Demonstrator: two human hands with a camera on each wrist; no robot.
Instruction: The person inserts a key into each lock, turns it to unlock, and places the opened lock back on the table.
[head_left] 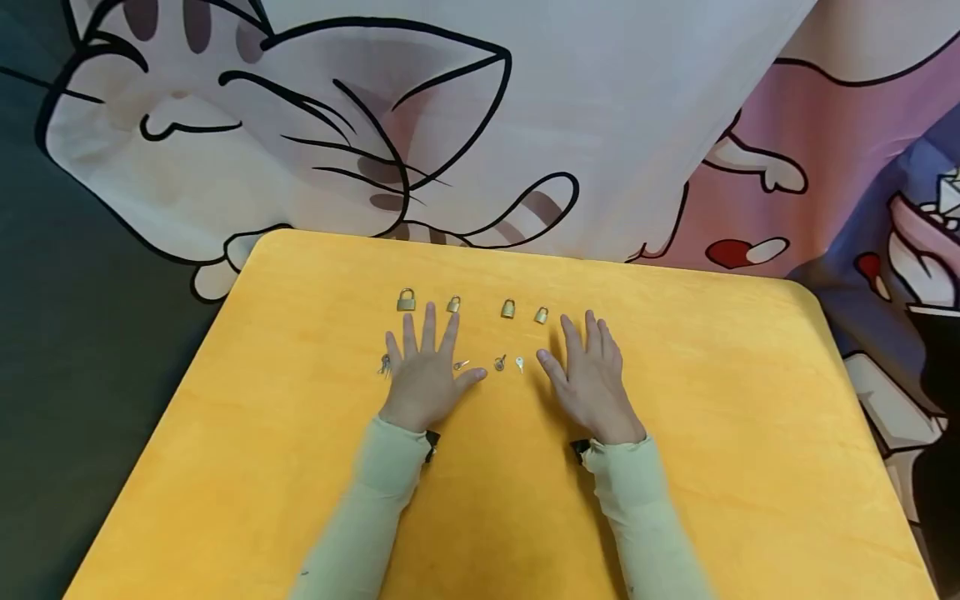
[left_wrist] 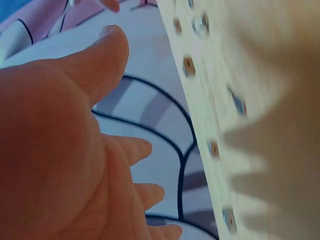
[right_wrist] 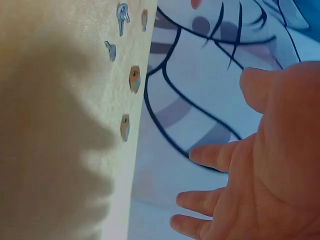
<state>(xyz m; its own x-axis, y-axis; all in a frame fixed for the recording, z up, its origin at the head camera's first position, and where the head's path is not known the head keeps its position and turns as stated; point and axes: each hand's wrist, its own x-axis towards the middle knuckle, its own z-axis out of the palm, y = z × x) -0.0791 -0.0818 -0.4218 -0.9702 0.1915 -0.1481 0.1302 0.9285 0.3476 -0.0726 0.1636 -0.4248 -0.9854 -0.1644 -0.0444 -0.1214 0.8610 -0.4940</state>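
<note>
Palm down and fingers spread, my left hand [head_left: 423, 379] hovers over the yellow table, holding nothing. Its fingertips point at a large brass padlock [head_left: 406, 301] and a smaller padlock [head_left: 453, 305]. A bunch of keys [head_left: 385, 365] lies by its little finger, and a key [head_left: 461, 365] lies near the thumb. My right hand [head_left: 592, 379] also hovers with straight fingers, holding nothing. To its left are a ringed key [head_left: 500, 363] and a silver key [head_left: 520, 364]. Beyond these lie a third padlock [head_left: 508, 309] and a small one [head_left: 542, 316]. The wrist views show both hands apart from the tabletop.
The yellow table [head_left: 750, 433] has rounded far corners. Behind its far edge hangs a cloth [head_left: 600, 100] printed with a cartoon cat and other figures. Dark floor [head_left: 90, 375] shows at the left. The hands cast shadows on the tabletop.
</note>
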